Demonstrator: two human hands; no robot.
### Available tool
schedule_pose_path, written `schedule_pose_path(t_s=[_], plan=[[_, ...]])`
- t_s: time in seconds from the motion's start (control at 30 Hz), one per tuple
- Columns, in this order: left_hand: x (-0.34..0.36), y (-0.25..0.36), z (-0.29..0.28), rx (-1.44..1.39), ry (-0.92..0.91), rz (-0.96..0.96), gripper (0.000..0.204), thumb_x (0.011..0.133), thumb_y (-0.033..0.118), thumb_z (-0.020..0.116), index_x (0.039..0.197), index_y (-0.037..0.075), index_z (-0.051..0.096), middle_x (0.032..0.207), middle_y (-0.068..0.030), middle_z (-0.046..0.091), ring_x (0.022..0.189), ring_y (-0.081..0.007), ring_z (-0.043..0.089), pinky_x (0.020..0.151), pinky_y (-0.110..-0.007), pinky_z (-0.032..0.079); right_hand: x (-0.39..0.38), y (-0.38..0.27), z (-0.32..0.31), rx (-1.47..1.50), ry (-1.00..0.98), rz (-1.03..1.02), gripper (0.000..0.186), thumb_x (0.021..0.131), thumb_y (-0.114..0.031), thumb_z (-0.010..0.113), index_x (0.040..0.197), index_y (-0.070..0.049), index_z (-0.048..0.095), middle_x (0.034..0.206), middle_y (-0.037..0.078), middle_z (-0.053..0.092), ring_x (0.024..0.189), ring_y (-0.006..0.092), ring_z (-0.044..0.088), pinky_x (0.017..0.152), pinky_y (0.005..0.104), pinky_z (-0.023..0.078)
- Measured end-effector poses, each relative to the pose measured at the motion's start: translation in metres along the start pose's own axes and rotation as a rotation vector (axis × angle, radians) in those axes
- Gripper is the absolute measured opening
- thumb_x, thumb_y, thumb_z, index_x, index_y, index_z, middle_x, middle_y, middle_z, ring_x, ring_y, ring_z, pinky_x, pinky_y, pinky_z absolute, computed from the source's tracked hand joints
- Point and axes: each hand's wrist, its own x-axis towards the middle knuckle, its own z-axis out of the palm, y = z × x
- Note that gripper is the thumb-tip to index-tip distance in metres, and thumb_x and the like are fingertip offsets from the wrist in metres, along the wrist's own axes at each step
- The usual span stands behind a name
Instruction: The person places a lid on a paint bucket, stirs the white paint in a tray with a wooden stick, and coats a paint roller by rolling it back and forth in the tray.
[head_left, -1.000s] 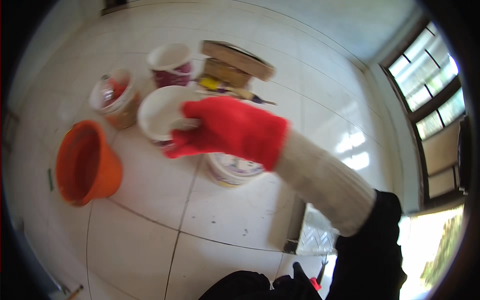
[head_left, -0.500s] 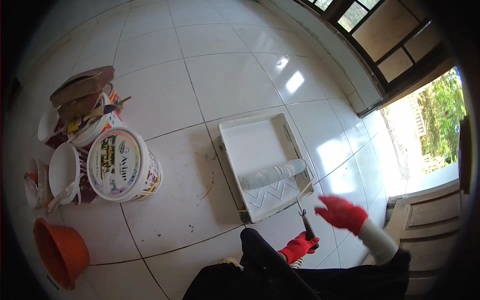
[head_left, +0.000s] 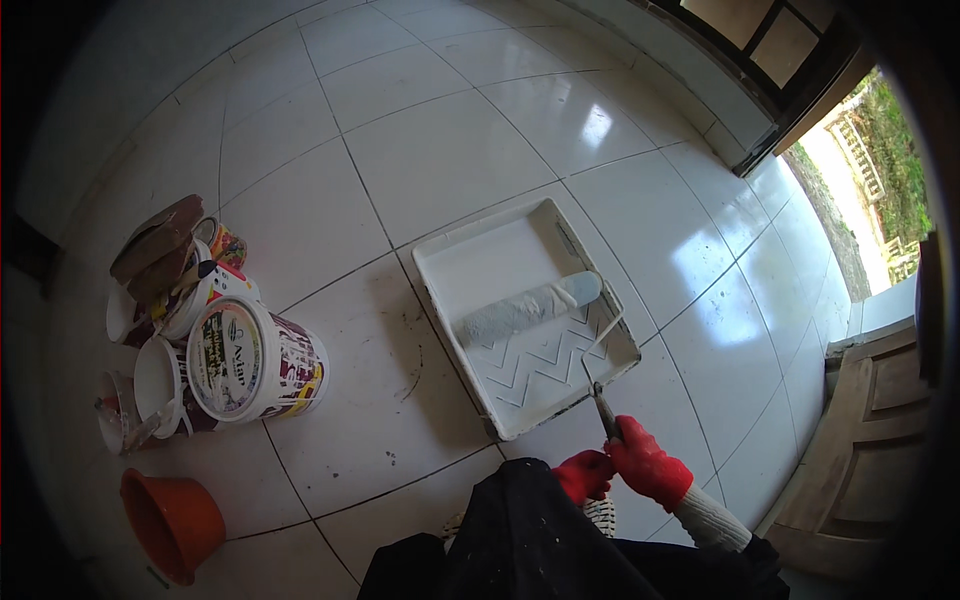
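Note:
A paint roller [head_left: 520,310] with a whitish, paint-coated sleeve lies across a white paint tray [head_left: 475,385]. Its wire frame bends round the tray's right side to a dark handle [head_left: 604,412] pointing toward me. My right hand [head_left: 650,464], in a red glove, is closed round that handle. Just left of it is my left hand [head_left: 583,476], also red-gloved, with curled fingers against the right hand's fingers. The lower end of the handle is hidden by the gloves, so whether the left hand still grips it does not show.
Paint buckets stand at the left, a lidded one [head_left: 300,365] nearest the tray, with a brown, paint-stained object [head_left: 160,240] on top of others behind. An orange basin [head_left: 180,525] lies tilted nearer me. At right are a wooden panelled door [head_left: 860,450] and a bright doorway [head_left: 850,190].
My right hand, open in the air before, has come down and closed on the roller's handle beside my left hand. The roller's sleeve still rests in the tray. The view has shifted.

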Motion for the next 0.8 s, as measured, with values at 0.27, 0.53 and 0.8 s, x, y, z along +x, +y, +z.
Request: schedule_pose_path(t_s=[0.27,0.53,0.8], plan=[[-0.065,0.030,-0.033,-0.489,0.619,-0.019,0.055,0.091,0.042,0.071,0.125,0.002,0.056,0.108,-0.0155,0.065,0.088,-0.0293,0.070,0.076,-0.041,0.059,0.030,-0.027,0.004,0.366,-0.013,-0.084,0.051,0.098,-0.007,0.047,0.147,-0.003,0.033,0.117,0.019,0.054,0.094,0.0267,0.063,0.073,0.0375,0.061],[-0.066,0.035,-0.041,-0.686,0.764,0.147,0.062,0.088,0.043,0.074,0.125,-0.004,0.056,0.109,-0.0189,0.066,0.083,-0.0326,0.070,0.071,-0.043,0.060,0.049,-0.052,0.004,0.346,-0.034,-0.165,0.038,0.099,-0.008,0.046,0.136,-0.003,0.039,0.110,0.018,0.055,0.089,0.0261,0.063,0.071,0.0377,0.060],[-0.053,0.039,-0.043,-0.894,0.784,0.187,0.038,0.088,0.029,0.075,0.103,-0.002,0.060,0.095,-0.0182,0.068,0.079,-0.0347,0.070,0.073,-0.045,0.061,0.066,-0.059,0.003,0.299,-0.044,-0.184,0.024,0.100,-0.010,0.045,0.122,-0.001,0.040,0.107,0.020,0.058,0.087,0.0294,0.066,0.070,0.0394,0.059]])
